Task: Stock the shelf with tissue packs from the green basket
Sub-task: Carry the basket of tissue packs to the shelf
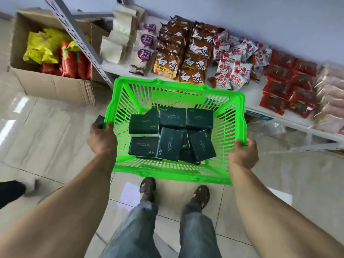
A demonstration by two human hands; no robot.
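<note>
Cardboard box (52,86): on the floor at left, holding yellow and red packets.
Left hand (101,135): grips the green basket (235,116) by its left rim.
Tissue packs (172,131): dark green, heaped inside the basket.
Right hand (243,155): grips the right rim.
Shelf (290,118): white, just beyond the basket, stocked with noodle packets (183,58).
</note>
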